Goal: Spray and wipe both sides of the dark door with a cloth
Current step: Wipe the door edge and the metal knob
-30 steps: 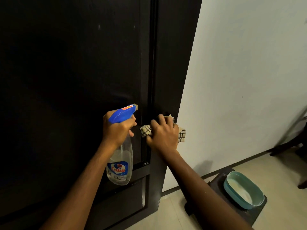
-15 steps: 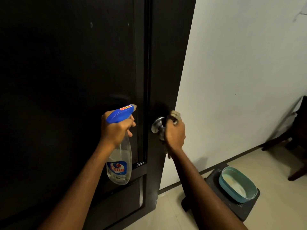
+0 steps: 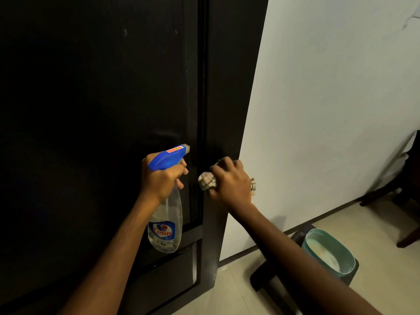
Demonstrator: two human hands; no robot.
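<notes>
The dark door [image 3: 102,110] fills the left and middle of the view, its free edge toward the white wall. My left hand [image 3: 161,180] grips a clear spray bottle [image 3: 167,226] with a blue trigger head, nozzle pointing right at the door. My right hand [image 3: 231,180] holds a bunched checked cloth [image 3: 207,181] against the door's right stile at knob height. The cloth and hand hide the knob; a corner of the cloth shows past the door edge.
A white wall [image 3: 329,98] stands right of the door. On the tiled floor below sits a dark low stool [image 3: 261,280] with a teal basin [image 3: 329,253] on it. Dark chair legs [image 3: 386,192] show at the far right.
My right hand has moved back over the knob with the cloth bunched under it, so the metal knob seen half a second ago is covered. The left hand with the bottle has stayed put.
</notes>
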